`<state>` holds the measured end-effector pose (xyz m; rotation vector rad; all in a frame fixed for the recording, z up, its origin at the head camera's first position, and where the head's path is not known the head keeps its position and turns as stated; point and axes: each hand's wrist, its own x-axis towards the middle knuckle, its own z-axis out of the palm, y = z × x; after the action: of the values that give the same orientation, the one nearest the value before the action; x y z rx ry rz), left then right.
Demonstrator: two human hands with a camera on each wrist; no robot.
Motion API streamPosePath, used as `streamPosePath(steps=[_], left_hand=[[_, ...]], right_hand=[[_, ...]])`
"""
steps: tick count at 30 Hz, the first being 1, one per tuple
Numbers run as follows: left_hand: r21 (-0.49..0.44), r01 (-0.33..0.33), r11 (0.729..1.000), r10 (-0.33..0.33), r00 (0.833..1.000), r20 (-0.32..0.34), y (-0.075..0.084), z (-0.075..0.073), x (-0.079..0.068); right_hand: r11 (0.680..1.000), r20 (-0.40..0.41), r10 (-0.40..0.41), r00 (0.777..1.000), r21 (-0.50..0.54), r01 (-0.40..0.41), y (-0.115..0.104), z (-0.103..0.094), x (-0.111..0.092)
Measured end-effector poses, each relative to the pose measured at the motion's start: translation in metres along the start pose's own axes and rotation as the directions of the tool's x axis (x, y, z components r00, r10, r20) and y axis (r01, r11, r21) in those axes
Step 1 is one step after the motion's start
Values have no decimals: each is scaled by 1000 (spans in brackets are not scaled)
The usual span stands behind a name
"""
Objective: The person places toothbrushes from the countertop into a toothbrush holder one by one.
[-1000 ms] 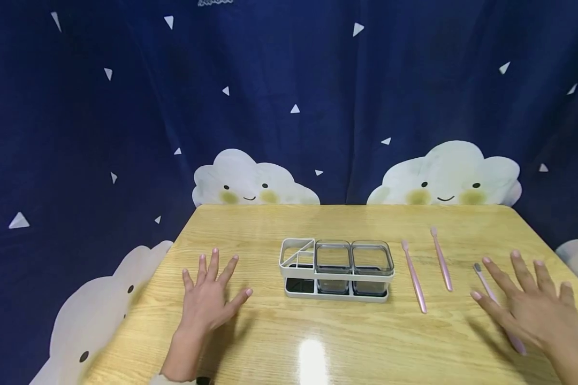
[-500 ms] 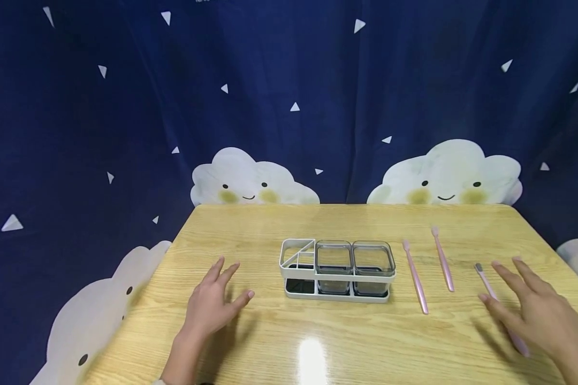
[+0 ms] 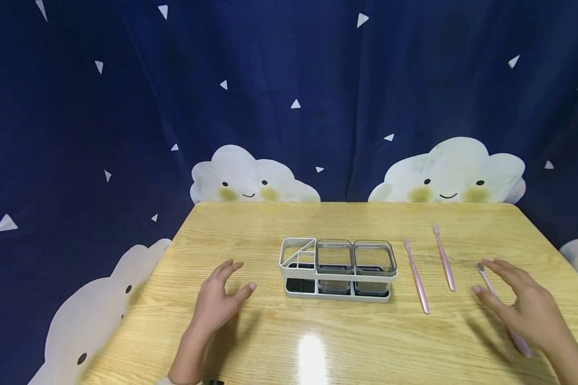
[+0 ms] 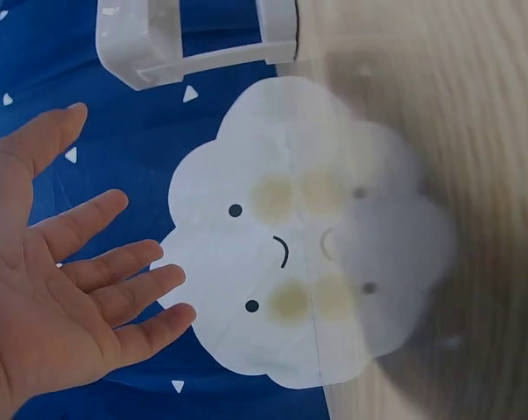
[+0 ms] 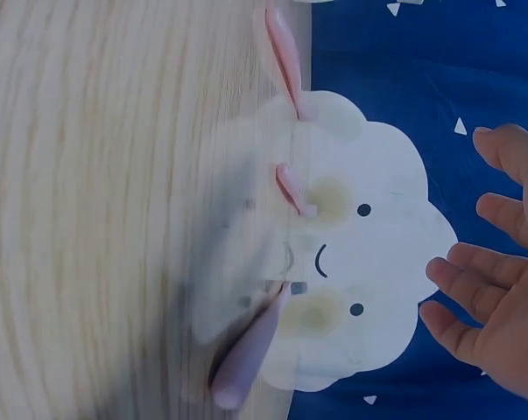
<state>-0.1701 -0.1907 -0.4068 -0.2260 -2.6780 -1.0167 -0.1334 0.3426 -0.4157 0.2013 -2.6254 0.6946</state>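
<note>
My left hand (image 3: 217,302) hovers over the table left of a white holder (image 3: 339,278), fingers relaxed and apart, holding nothing. Two clear cups, a middle cup (image 3: 334,258) and a right cup (image 3: 374,259), sit in the holder beside its divided left compartment. On the right, my right hand (image 3: 532,310) hangs above a purple toothbrush (image 3: 516,342) with a grey head, partly hiding it. Its fingers are loosely bent and hold nothing; the right wrist view shows a gap to the toothbrush (image 5: 246,354). Two pink toothbrushes, a nearer one (image 3: 418,280) and a farther one (image 3: 445,262), lie between holder and hand.
The wooden table (image 3: 250,337) has a bright light reflection near its front. Behind and to the left hangs a dark blue curtain (image 3: 270,64) with white triangles and smiling clouds.
Both hands have gone from spread, straight fingers to loosely bent ones, turning inward a little. The holder, cups and toothbrushes lie as before; the view has shifted slightly.
</note>
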Motion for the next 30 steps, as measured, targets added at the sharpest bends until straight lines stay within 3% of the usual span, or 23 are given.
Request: streamPosePath(steps=[8, 15, 22, 30], left_hand=[[-120, -11, 993, 14, 1000, 20, 2, 0, 7], [-230, -45, 972, 71, 992, 108, 2, 3, 16], [-281, -96, 955, 143, 978, 152, 0, 11, 26], [-331, -58, 942, 131, 970, 203, -1, 24, 36]], right_hand=[[995, -20, -10, 1000, 101, 12, -2, 8, 8], [974, 6, 19, 1000, 226, -20, -4, 17, 12], [928, 128, 8, 992, 369, -55, -4, 22, 21], [879, 231, -1, 973, 465, -109, 1, 27, 25]])
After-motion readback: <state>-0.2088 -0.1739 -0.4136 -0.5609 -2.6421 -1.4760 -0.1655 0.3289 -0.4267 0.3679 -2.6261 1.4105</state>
